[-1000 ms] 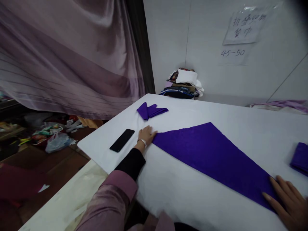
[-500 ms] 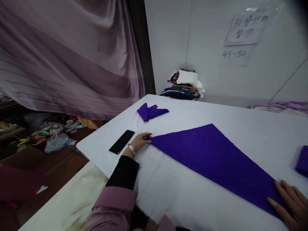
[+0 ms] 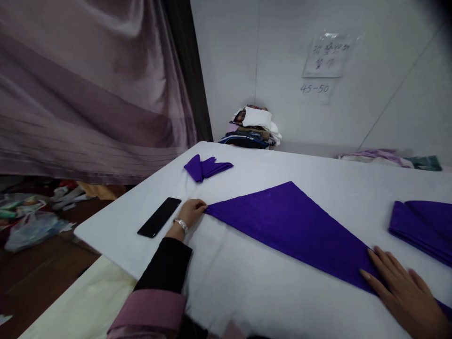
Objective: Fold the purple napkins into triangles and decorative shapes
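A purple cloth napkin (image 3: 282, 223) lies flat on the white table, folded into a wide triangle with its peak pointing away from me. My left hand (image 3: 192, 212), with a silver bracelet at the wrist, pinches the napkin's left corner between thumb and fingers. Over on the right, my right hand (image 3: 400, 287) rests palm down on the cloth with fingers spread. The napkin's right corner comes out beyond that hand and runs off the frame edge.
A black phone (image 3: 159, 217) lies left of my left hand. Behind it is a folded purple napkin (image 3: 208, 168). Stacked purple cloths (image 3: 422, 230) lie at right. Piled clothes (image 3: 252, 127) stand beyond the white table (image 3: 247, 287). A curtain (image 3: 106, 94) hangs at left.
The view has turned to the right, bringing more of the stacked purple cloths into sight. My left fingers have closed on the napkin's left corner. My right hand still lies on the cloth.
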A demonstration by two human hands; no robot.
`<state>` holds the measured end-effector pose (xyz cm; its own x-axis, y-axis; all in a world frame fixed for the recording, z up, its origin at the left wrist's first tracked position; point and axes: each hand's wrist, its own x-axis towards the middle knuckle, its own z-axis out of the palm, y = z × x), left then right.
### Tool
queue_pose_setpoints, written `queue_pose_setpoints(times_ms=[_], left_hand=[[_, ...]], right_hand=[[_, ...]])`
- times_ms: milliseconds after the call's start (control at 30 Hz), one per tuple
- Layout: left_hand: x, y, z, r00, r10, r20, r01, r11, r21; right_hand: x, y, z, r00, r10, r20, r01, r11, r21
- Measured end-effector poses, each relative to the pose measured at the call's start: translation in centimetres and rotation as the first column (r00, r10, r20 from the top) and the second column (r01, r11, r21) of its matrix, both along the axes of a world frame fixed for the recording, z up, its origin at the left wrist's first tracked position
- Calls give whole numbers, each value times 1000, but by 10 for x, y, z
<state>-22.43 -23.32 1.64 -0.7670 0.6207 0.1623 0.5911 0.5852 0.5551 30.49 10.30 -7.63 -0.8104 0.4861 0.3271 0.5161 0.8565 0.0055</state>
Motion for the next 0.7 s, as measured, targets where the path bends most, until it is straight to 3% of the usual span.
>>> queue_pose_setpoints(times_ms=[100,200,300,367,433,500,567,700], left_hand=[[0,0,2,997,12,-73,-15,999,-41],[7,5,7,986,36,-161,-44,998,-45],[31,24,12,970,16,-244,-18,1000,-8],[61,43,13,957,-93,-273,96,995,-3],[96,66,12,903,-317,-289,314,948,-61],[128,87,10,799,-536,-272,509,844,-168],[147,107,7,729,-641,-238,590,766,-255],[151,132,-1,762,-620,-189,533,765,-361]], right_hand=[[-5,-4,7,998,36,61,-38,998,41],[-13,-8,12,994,-58,88,58,998,6],[-22,-13,21,977,-169,130,179,981,-73],[-30,-16,33,962,-207,175,231,965,-127],[-42,-22,53,957,-212,200,243,959,-143],[-62,-32,76,966,-175,189,201,971,-130],[-90,-47,99,982,-96,161,122,980,-158],[-164,-81,124,975,176,137,-132,949,-286]])
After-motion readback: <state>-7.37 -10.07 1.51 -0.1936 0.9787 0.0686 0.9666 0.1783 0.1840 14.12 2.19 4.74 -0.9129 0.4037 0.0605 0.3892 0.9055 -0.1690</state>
